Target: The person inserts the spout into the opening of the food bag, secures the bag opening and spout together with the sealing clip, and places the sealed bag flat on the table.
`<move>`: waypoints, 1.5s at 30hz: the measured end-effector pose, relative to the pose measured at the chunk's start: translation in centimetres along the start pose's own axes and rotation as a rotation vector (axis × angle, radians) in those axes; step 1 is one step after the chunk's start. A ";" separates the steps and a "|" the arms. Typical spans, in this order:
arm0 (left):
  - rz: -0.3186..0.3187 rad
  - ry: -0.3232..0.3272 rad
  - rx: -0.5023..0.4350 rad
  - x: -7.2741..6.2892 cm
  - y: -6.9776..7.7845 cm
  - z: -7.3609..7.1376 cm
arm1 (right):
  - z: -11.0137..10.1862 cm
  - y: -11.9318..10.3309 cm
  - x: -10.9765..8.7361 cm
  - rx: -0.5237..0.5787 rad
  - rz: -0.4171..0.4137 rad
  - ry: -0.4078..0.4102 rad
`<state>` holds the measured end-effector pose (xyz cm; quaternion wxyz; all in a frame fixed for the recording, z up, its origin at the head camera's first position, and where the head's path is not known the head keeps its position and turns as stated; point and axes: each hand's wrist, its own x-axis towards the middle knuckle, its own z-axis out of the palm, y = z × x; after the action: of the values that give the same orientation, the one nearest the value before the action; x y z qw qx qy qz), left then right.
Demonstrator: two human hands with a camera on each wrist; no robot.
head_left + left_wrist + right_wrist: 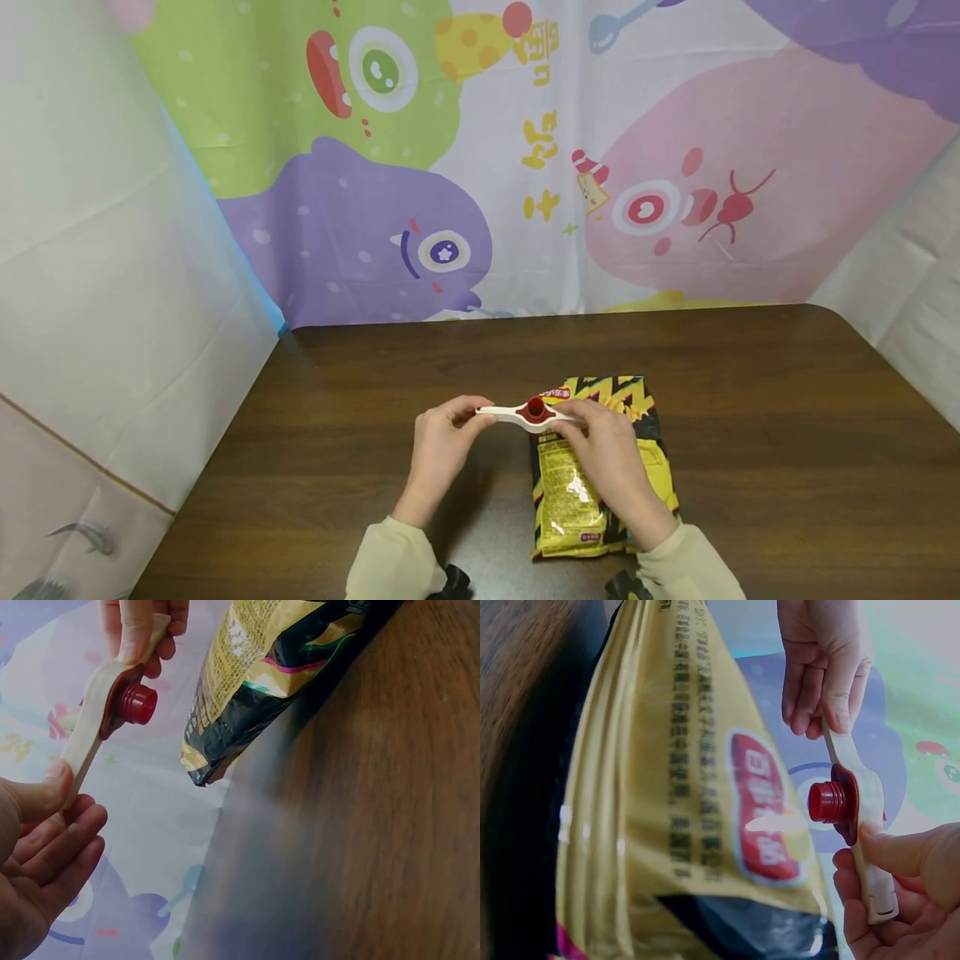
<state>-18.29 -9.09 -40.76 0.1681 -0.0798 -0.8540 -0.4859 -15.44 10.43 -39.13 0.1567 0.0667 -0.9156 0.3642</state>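
Between my hands is a white bag clip (510,412) with a short red threaded spout (536,408) at its middle. My left hand (442,450) pinches one end between thumb and fingers. Thumb and fingers of my right hand (611,454) pinch the other end. In the right wrist view, the clip (866,795) shows a small loop at the right-hand end, and its spout (826,802) points toward the bag. A yellow and black snack bag (566,500) lies on the table beneath, partly covered by the right hand and forearm.
The brown wooden table (300,467) runs back to a hanging cloth (547,250) printed with cartoon monsters. White cloth walls (135,208) stand at both sides. Dark wrist cameras (453,582) sit at the cuffs of the pale sleeves.
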 end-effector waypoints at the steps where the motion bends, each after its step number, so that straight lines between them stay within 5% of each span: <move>1: -0.001 0.004 0.006 0.0 0.0 0.0 | 0.0 0.0 0.0 -0.001 -0.002 0.002; 7: 0.001 -0.027 -0.029 0.1 -0.1 -0.3 | -0.1 -0.2 0.0 0.017 0.011 -0.022; 14: 0.008 -0.120 -0.166 0.3 -0.1 -1.0 | -0.5 -0.1 0.2 0.138 0.117 -0.141; 20: 0.010 -0.188 -0.182 0.3 -0.2 -1.3 | -0.8 -0.2 0.3 0.217 0.183 -0.191; 27: -0.010 -0.183 -0.160 0.4 -0.1 -1.3 | -1.0 -0.3 0.4 0.250 0.185 -0.231; 30: -0.042 -0.195 -0.169 0.2 1.2 -1.8 | -1.1 -0.1 0.4 0.241 0.178 -0.228; 37: -0.044 -0.194 -0.175 0.2 0.0 -1.2 | -1.1 0.0 0.3 0.288 0.182 -0.229; 45: -0.115 -0.201 -0.204 0.3 0.1 -1.3 | -0.9 0.0 0.4 0.325 0.183 -0.208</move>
<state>-18.25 -10.10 -39.95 0.0449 -0.0956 -0.8157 -0.5687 -15.62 11.06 -38.34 0.0150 0.0450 -0.8582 0.5111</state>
